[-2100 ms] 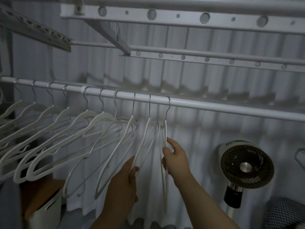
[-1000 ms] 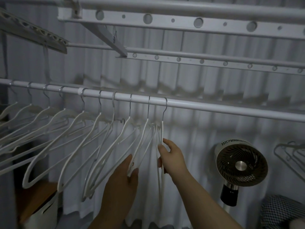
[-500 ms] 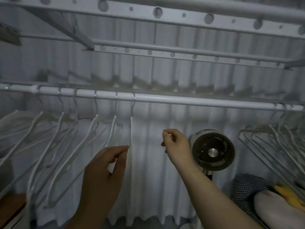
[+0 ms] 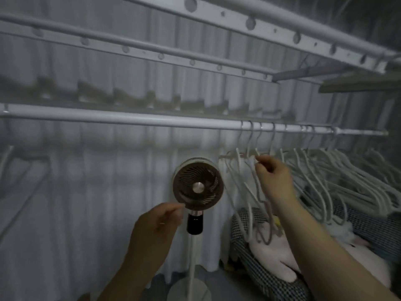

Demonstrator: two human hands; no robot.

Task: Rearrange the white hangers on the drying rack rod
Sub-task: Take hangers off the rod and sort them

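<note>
Most of the back wall is a pale pleated curtain (image 4: 86, 203), dim in this light. Two perforated rails (image 4: 152, 51) of the rack slant overhead. Below them the white rod (image 4: 130, 119) runs straight across, with a long bare stretch on its left and middle.

All the white hangers (image 4: 325, 170) in clear view are bunched at the rod's right end, their wire hooks close together and their arms splayed down and to the right. The leftmost ones hang apart from the pack, tilted and overlapping.

Under them, low on the right, lies a checked cushion (image 4: 260, 272) with something soft and pink (image 4: 273, 257) on it. A round fan (image 4: 198, 184) on a thin stand faces the room just left of the hangers.

The right hand (image 4: 275, 181) is raised at the left edge of the bunch, its curled fingertips at the shoulder of one of the leftmost hangers. The blur keeps me from telling whether they pinch it.

The left hand (image 4: 158, 224) hangs lower, in front of the fan's bottom rim, its fingers loosely curled and holding nothing, well apart from the hangers.
</note>
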